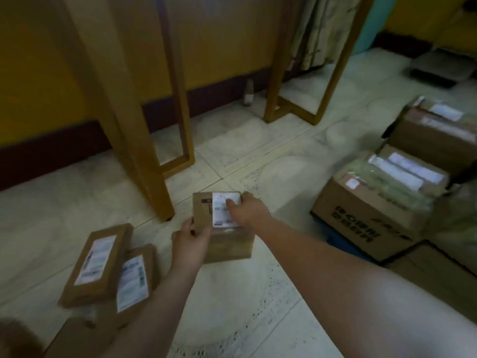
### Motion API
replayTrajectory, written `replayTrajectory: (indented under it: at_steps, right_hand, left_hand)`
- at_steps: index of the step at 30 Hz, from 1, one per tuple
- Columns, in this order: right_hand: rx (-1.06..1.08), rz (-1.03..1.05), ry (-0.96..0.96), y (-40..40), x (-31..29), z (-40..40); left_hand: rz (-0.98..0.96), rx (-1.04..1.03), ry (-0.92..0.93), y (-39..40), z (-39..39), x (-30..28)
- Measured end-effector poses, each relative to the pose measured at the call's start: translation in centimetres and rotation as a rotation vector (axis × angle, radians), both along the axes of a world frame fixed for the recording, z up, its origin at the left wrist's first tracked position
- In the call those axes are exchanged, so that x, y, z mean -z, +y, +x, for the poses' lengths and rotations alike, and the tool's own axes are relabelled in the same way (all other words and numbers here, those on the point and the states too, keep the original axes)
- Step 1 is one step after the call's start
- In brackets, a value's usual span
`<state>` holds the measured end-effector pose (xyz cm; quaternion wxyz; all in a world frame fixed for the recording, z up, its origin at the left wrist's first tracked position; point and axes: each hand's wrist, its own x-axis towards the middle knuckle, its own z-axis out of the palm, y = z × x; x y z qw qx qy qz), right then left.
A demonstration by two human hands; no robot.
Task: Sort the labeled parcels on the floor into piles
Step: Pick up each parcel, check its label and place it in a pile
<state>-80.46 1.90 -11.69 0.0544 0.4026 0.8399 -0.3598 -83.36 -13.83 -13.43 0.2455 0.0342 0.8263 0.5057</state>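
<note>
A small brown parcel (202, 211) with a white label sits on top of a larger cardboard box (229, 248) on the tiled floor at the centre. My left hand (189, 244) grips the small parcel's near left corner. My right hand (246, 211) holds its far right side, thumb lying on the label. To the left, two flat labeled parcels (96, 264) lie overlapping, the second one (134, 282) partly under the first. A further brown parcel (74, 339) shows at the bottom left, mostly hidden by my forearm.
Wooden table legs (144, 156) stand just behind the centre box, with another leg frame (289, 99) farther back. Several large taped cartons (374, 200) crowd the right side. A small bottle (248, 94) stands by the dark skirting. A dark scale-like object (436, 69) sits at the far right.
</note>
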Motion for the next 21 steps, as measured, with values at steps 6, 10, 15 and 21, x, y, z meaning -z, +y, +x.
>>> replayTrajectory:
  at_steps: [6, 10, 15, 21]
  right_hand:
    - [0.316, 0.179, 0.361, 9.4, -9.7, 6.1]
    - [0.5, 0.306, 0.428, 14.9, -14.8, 13.2]
    - [0.646, 0.36, 0.475, 20.0, -18.0, 21.2]
    - [0.71, 0.281, 0.579, 24.7, -18.7, 24.8]
  left_hand:
    - [0.313, 0.115, 0.164, 10.3, 2.6, -10.4]
    - [0.43, 0.268, 0.091, 17.2, 6.3, -13.3]
    - [0.522, 0.374, -0.068, 24.8, 10.7, -14.0]
    - [0.535, 0.511, -0.044, 30.7, 13.1, -14.3]
